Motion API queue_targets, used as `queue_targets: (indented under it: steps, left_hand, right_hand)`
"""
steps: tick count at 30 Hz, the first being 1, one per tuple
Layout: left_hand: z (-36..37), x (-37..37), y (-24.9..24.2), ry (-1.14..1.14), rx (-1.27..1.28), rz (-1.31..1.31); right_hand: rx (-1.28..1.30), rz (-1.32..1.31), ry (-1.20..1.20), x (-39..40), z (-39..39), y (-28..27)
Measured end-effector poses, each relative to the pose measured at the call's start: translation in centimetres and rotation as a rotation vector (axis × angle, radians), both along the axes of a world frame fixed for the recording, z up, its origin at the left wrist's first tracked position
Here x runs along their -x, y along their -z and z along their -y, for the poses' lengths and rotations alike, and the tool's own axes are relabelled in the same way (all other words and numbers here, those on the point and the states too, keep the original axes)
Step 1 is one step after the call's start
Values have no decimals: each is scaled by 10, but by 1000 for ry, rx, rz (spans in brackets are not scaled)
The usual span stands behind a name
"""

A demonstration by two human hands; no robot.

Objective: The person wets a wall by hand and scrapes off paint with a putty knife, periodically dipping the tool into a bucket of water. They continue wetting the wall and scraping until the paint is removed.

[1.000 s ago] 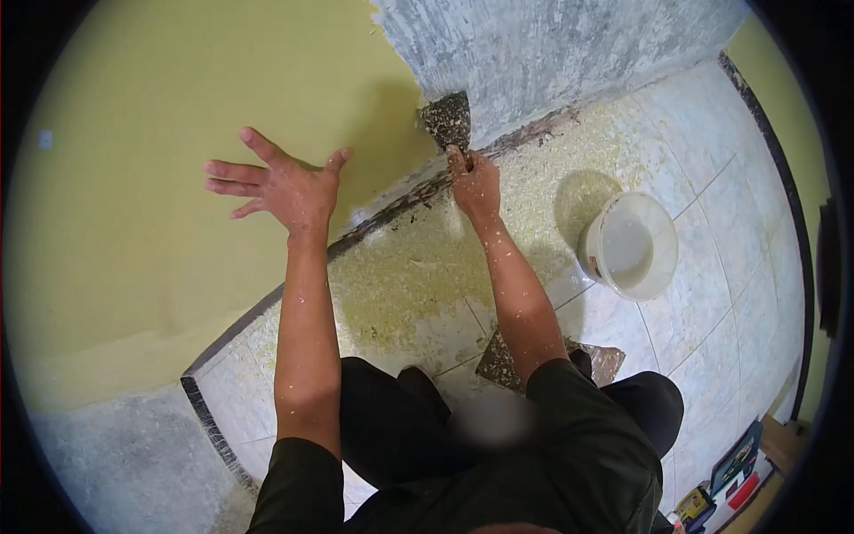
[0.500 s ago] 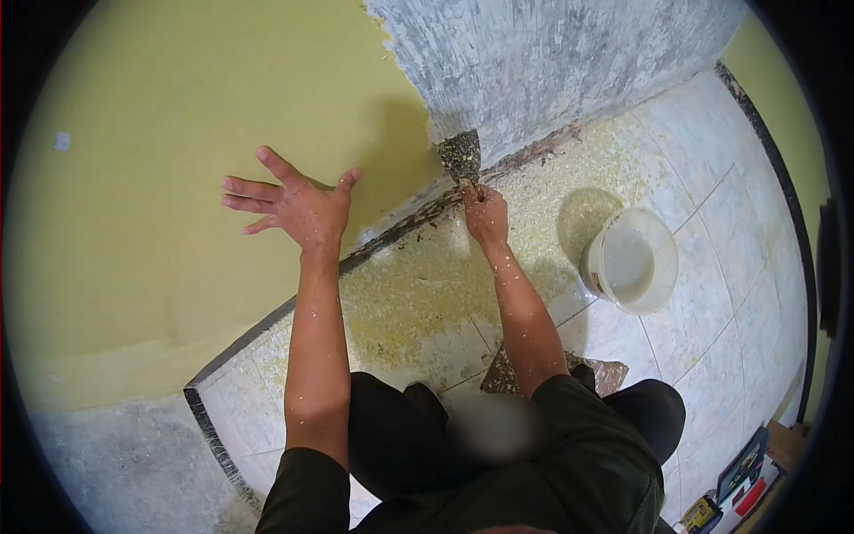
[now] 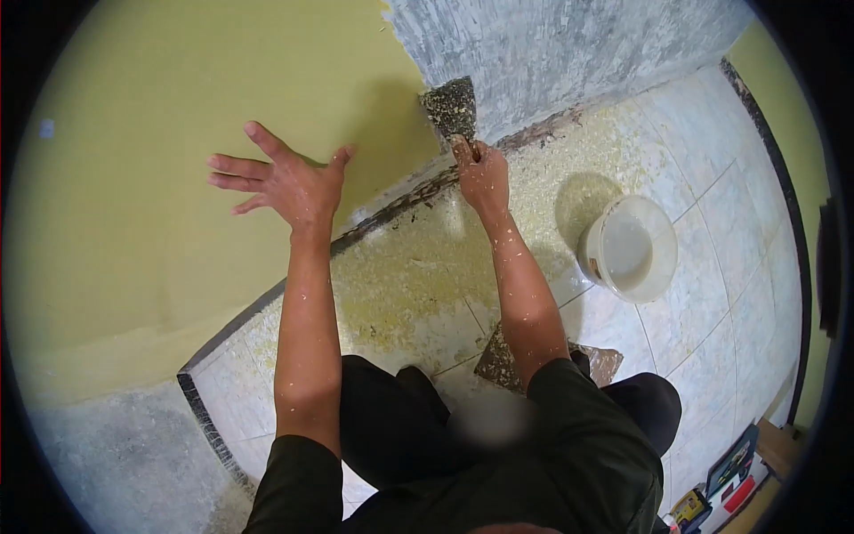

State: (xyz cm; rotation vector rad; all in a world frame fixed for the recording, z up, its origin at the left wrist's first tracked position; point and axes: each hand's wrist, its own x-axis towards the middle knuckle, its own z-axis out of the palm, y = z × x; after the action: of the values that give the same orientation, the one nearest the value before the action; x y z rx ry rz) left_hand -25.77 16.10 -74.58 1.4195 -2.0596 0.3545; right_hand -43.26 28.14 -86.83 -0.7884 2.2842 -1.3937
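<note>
My right hand (image 3: 485,181) is closed round the handle of a wide scraper (image 3: 451,107). Its dark blade, speckled with yellow paint flakes, lies against the wall where the yellow paint (image 3: 178,80) meets the stripped grey patch (image 3: 551,62). My left hand (image 3: 301,185) is spread flat with fingers apart, on or very near the yellow wall to the left of the scraper; it holds nothing. Small pale flakes cling to both forearms.
A white bucket (image 3: 665,267) of cloudy liquid stands on the tiled floor at the right. Yellow flakes (image 3: 400,294) cover the tiles along the dark skirting (image 3: 240,327). A flat brown piece (image 3: 598,363) lies by my legs. Tools or boxes (image 3: 731,463) sit at lower right.
The scraper and my right hand have moved up along the paint edge. My left hand appears slightly higher and further left, still spread.
</note>
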Motion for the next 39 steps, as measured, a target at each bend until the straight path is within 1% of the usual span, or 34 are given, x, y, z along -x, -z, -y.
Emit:
queue_targets:
  steps: [3, 4, 6, 7, 10, 11, 12, 14, 16, 18, 20, 21, 22, 24, 25, 26, 28, 29, 30, 32, 33, 34, 36, 37, 38, 39]
  left_hand:
    - [4, -1, 2, 20, 45, 4]
    - [3, 0, -2, 21, 53, -9]
    - [0, 0, -4, -3, -23, 27]
    - [0, -3, -3, -17, -41, 28]
    - [1, -2, 3, -14, -15, 17]
    - [3, -1, 2, -11, -9, 15]
    - [4, -1, 2, -8, -7, 12]
    - [2, -2, 2, 17, 2, -18]
    - [6, -2, -1, 22, 3, -46]
    - [4, -4, 3, 32, 10, -41]
    - [2, -6, 8, 44, 14, -47]
    - [5, -4, 5, 67, 42, -63]
    - [7, -3, 3, 71, 57, -75]
    - [6, -4, 2, 61, -1, -63]
    - [9, -4, 0, 53, -1, -67]
    - [8, -4, 1, 59, 18, -65]
    - [3, -4, 5, 68, 16, -57]
    - [5, -4, 4, 69, 27, -55]
    - [5, -4, 5, 70, 37, -50]
    - [3, -5, 5, 69, 13, -46]
    - [4, -5, 2, 62, -4, -47]
    - [9, -3, -2, 63, 10, -53]
    - [5, -5, 4, 62, 23, -40]
    - [4, -7, 7, 57, 13, -31]
    - [2, -9, 8, 48, -9, -25]
    - [4, -6, 3, 46, -12, -35]
  right_hand:
    - [-84, -29, -16, 2, -1, 12]
    - [-77, -42, -14, 1, -3, 7]
    - [-67, 48, 33, -2, -2, -3]
    - [-86, 49, 20, -4, -4, -7]
    - [-96, 61, 42, 3, -5, -25]
    - [-55, -57, 86, 1, -3, -14]
    - [-52, -63, 90, -2, -6, -3]
    - [-132, 119, 68, -1, -7, 5]
    - [-83, 64, 61, 4, 5, -23]
    - [-88, 42, 54, -2, -2, -32]
    - [50, 72, 58, -2, 2, -38]
    - [-10, -79, 77, 1, 3, -11]
    - [6, -91, 82, -1, 1, -5]
    - [-75, 117, 110, -7, -5, -6]
    - [-211, 77, 92, 0, -1, -9]
    - [-228, 78, 85, 4, 0, -8]
    - [-83, 60, 82, 7, -8, -17]
    - [-79, 132, 82, 6, -6, -17]
    - [-82, 134, 83, 4, -4, -7]
    - [15, 143, 127, 0, 3, 15]
    - [-41, 190, 93, 0, 4, 5]
    - [-27, 185, 93, 5, 12, -3]
    - [87, -186, 13, 7, 15, -6]
    - [68, -15, 17, 3, 16, -48]
    - [56, 1, 21, -1, 9, -39]
    - [30, -64, 28, 1, 7, -33]
